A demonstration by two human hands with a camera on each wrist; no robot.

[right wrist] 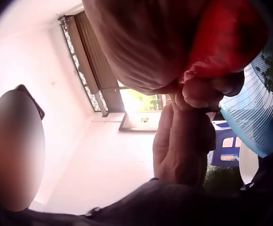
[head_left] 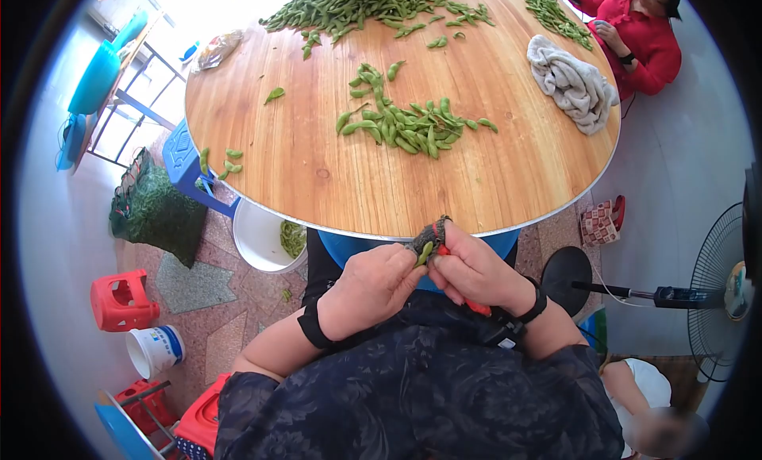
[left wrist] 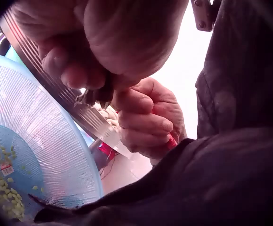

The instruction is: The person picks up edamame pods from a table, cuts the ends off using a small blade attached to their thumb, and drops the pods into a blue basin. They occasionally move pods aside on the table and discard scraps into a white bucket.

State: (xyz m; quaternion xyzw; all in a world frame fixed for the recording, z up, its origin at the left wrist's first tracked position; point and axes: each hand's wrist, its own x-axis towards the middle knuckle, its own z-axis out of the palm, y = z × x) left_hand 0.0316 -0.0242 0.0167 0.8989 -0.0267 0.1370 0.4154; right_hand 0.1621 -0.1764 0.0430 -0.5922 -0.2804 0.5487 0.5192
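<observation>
So, pod [head_left: 425,254] at L grip [head_left: 371,287], axis diag., twd. table [head_left: 317,174]

The right hand [right wrist: 138,44], close above, grips a red object [right wrist: 227,40], perhaps a handle, though blur hides its shape. The left hand [right wrist: 181,143] meets it from below (fingers pointing up). At the right are a light-blue basket [right wrist: 244,110], a blue stool [right wrist: 217,153] and a white tub [right wrist: 250,162].

bare left hand [head_left: 367,289] at eleven o'clock from dark-clad torso [head_left: 413,388]; bare right hand [head_left: 479,267] at one; both curled, gripping, close together.
</observation>
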